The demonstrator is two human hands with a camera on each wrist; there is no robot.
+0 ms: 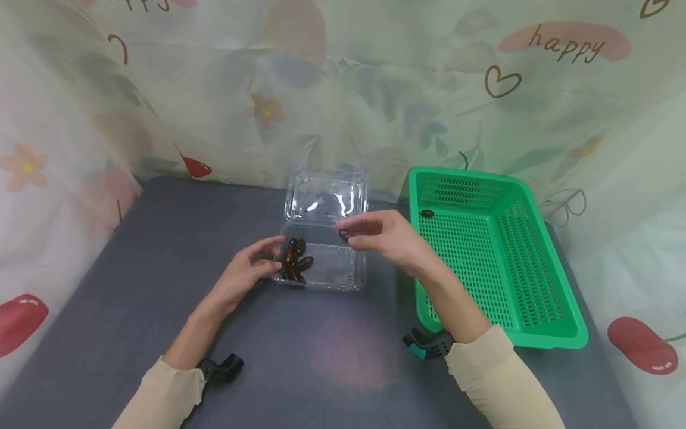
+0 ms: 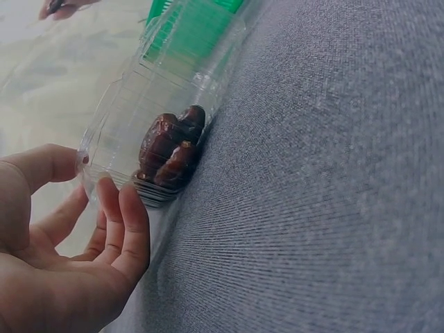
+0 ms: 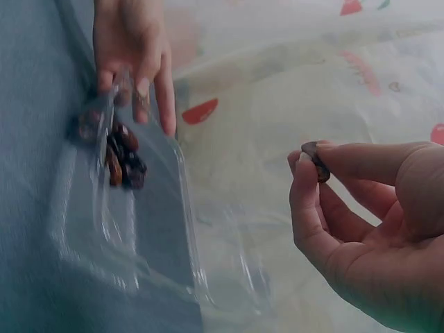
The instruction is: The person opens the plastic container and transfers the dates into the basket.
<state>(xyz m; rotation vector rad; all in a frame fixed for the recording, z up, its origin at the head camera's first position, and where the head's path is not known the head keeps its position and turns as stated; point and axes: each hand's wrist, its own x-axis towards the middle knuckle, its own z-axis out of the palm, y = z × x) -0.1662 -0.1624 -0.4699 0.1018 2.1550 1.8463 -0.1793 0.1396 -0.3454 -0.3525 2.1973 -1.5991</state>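
Observation:
A clear plastic clamshell box (image 1: 332, 280) stands with its lid (image 1: 327, 196) tipped back. Several dark brown dates (image 1: 292, 259) are heaped at its left end, and the left wrist view shows these dates (image 2: 166, 149) through the plastic wall. My left hand (image 1: 249, 268) holds the box by its left edge, fingertips against rim and side. Over the box's right part, my right hand (image 1: 383, 238) pinches one date (image 3: 317, 163) between thumb and fingers, apart from the box below. One more date (image 1: 427, 213) lies in the green basket (image 1: 557, 286).
The green basket, with slotted walls, occupies the right side of the dark grey table (image 1: 177, 250). A patterned curtain (image 1: 343, 89) hangs behind and along both sides. Black bands (image 1: 429, 344) are worn on both forearms near the cuffs.

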